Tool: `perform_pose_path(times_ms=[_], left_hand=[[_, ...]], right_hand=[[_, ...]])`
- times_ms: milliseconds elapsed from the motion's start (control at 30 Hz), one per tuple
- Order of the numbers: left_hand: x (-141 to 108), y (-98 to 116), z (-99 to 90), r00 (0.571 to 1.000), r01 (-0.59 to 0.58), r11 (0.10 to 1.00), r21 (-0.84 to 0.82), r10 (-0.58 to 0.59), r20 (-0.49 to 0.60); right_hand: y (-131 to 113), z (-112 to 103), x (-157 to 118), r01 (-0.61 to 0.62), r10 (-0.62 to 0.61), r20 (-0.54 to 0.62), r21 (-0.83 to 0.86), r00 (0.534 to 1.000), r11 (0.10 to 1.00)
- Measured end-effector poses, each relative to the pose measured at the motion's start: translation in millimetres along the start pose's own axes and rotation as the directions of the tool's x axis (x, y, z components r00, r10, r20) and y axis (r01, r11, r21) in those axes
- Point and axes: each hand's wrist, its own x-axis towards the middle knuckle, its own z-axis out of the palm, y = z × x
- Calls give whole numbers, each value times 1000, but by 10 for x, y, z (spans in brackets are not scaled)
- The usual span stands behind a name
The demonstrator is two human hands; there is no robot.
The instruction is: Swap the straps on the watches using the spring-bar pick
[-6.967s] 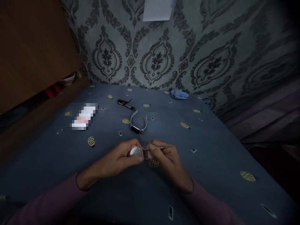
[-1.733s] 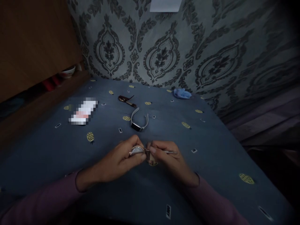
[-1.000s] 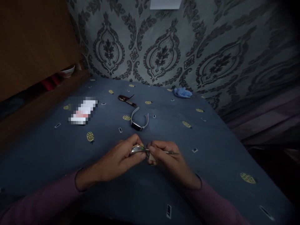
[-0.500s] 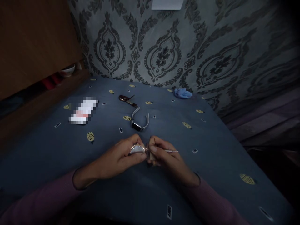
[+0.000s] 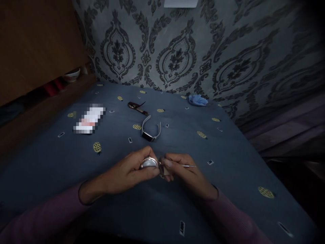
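Note:
My left hand [image 5: 125, 171] is closed round a round, shiny metal watch [image 5: 149, 163], thumb along its lower edge and fingers behind it. Just to the right, my right hand [image 5: 186, 171] pinches a thin metal rod-like tool [image 5: 190, 166]. One end of the tool sticks out to the right past the knuckles; the other points at the watch's right edge. Below the right fingertips shows a pale, flat piece [image 5: 166, 170], perhaps part of the strap. The exact contact between tool and watch is too small to tell.
Beyond my hands lies a grey-banded smartwatch [image 5: 148, 136], with a brown-strapped watch [image 5: 137, 108] behind it. A blurred-out white and pink item [image 5: 90, 119] lies left. Crumpled blue material [image 5: 197, 100] sits near the patterned wall [image 5: 175, 61]. A bowl [image 5: 71, 75] stands on the left shelf.
My right hand has shifted slightly right with the tool, and its fingers have altered their pose near the watch edge. The left hand holds the watch almost unmoved.

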Motion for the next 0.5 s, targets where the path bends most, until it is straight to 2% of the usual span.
perform_pose_path(times_ms=[200,300,400,500], left_hand=[[36,-41,5,992,64,946,-318,-26,124],[47,-53,21,985,114,910,-399,-52,165],[46,-37,28,985,127,907,-401,-69,156],[26,-4,15,995,69,965,-255,-48,89]], right_hand=[[-64,9,-42,42,-42,33,16,999,999],[-88,22,-66,96,-96,44,0,994,995],[-112,30,-81,116,-114,36,-64,993,991],[-118,37,-78,148,-147,13,-149,989,978]])
